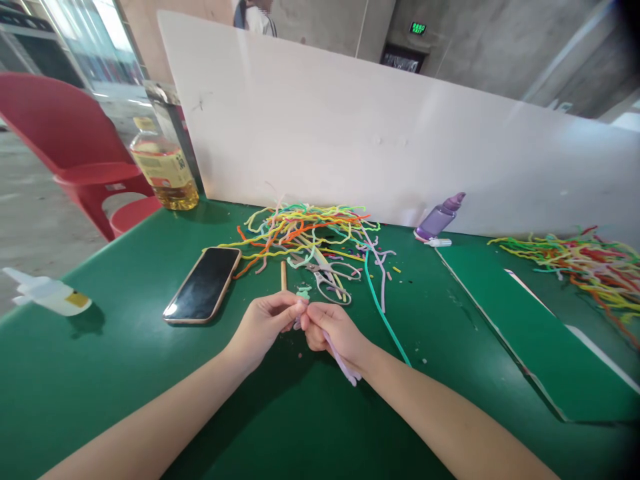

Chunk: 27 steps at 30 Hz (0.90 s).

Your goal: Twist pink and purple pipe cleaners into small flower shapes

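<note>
Glossy green tabletop, bounded on its far side by a smooth, pale upright panel; grey wall beyond. Near centre, the left hand and right hand meet at the fingertips, both closed in a pinch. Soft lilac strands, slender and rod-like, run from between the fingers and hang below the right hand. Just beyond the hands: a thin tan wooden stick, scissors with pale looped handles, and a tangled heap of fuzzy, crinkled multicoloured strands. Left: a flat, dark-screened phone and a white nozzle-tipped bottle. Far right: a translucent purple bottle, tilted; right, a flat green board.
</note>
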Motion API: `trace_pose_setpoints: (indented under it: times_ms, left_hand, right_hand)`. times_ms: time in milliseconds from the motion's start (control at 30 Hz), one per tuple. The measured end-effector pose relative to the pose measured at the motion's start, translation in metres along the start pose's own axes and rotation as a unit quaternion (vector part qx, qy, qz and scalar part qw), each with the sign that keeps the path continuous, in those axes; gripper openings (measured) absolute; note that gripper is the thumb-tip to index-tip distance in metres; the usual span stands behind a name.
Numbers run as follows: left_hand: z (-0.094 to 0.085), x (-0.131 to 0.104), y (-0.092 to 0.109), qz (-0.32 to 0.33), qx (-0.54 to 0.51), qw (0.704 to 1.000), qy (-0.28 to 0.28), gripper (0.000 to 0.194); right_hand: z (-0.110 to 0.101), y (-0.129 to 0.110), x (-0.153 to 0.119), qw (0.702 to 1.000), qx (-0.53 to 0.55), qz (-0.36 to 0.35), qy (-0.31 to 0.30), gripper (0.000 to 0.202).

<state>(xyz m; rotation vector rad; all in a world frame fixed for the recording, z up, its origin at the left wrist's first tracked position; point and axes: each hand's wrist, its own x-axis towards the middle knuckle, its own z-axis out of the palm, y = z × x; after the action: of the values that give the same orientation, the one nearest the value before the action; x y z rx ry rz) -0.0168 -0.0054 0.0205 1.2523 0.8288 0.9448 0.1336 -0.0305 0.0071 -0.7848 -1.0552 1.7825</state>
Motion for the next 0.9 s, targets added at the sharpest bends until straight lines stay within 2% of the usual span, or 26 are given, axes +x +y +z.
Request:
trace_pose_setpoints:
  times_ms: [267,367,433,533,667,767,900]
  left_hand:
    - [0.000,-0.001,0.001,0.005,-0.006,1.000,-0.025,0.021]
    - [0.001,-0.001,0.000,-0.012,-0.016,1.000,-0.021,0.021]
    - [0.002,-0.001,-0.001,-0.025,-0.016,0.999,-0.014,0.022]
    - [0.002,-0.001,-0.005,-0.035,-0.013,0.999,-0.009,0.024]
    - [-0.001,0.000,-0.008,-0.026,-0.011,1.000,-0.013,0.027]
    - [-0.001,0.000,-0.006,-0.013,-0.007,1.000,-0.006,0.025]
    - [0.002,-0.004,0.000,-0.008,-0.061,0.997,-0.044,0.028]
  right_hand:
    - [0.001,0.003,0.000,1.000,-0.020,-0.017,0.005,0.032]
    - [0.002,0.002,-0.003,0.993,-0.099,-0.052,0.032,0.033]
    - [0.004,0.001,-0.006,0.971,-0.203,-0.094,0.078,0.034]
    - [0.009,-0.002,-0.011,0.924,-0.332,-0.139,0.129,0.033]
    - [0.014,-0.002,-0.016,0.896,-0.397,-0.151,0.130,0.030]
    - [0.014,0.000,-0.016,0.914,-0.367,-0.135,0.111,0.029]
    - [0.014,0.001,-0.011,0.978,-0.180,-0.087,0.051,0.034]
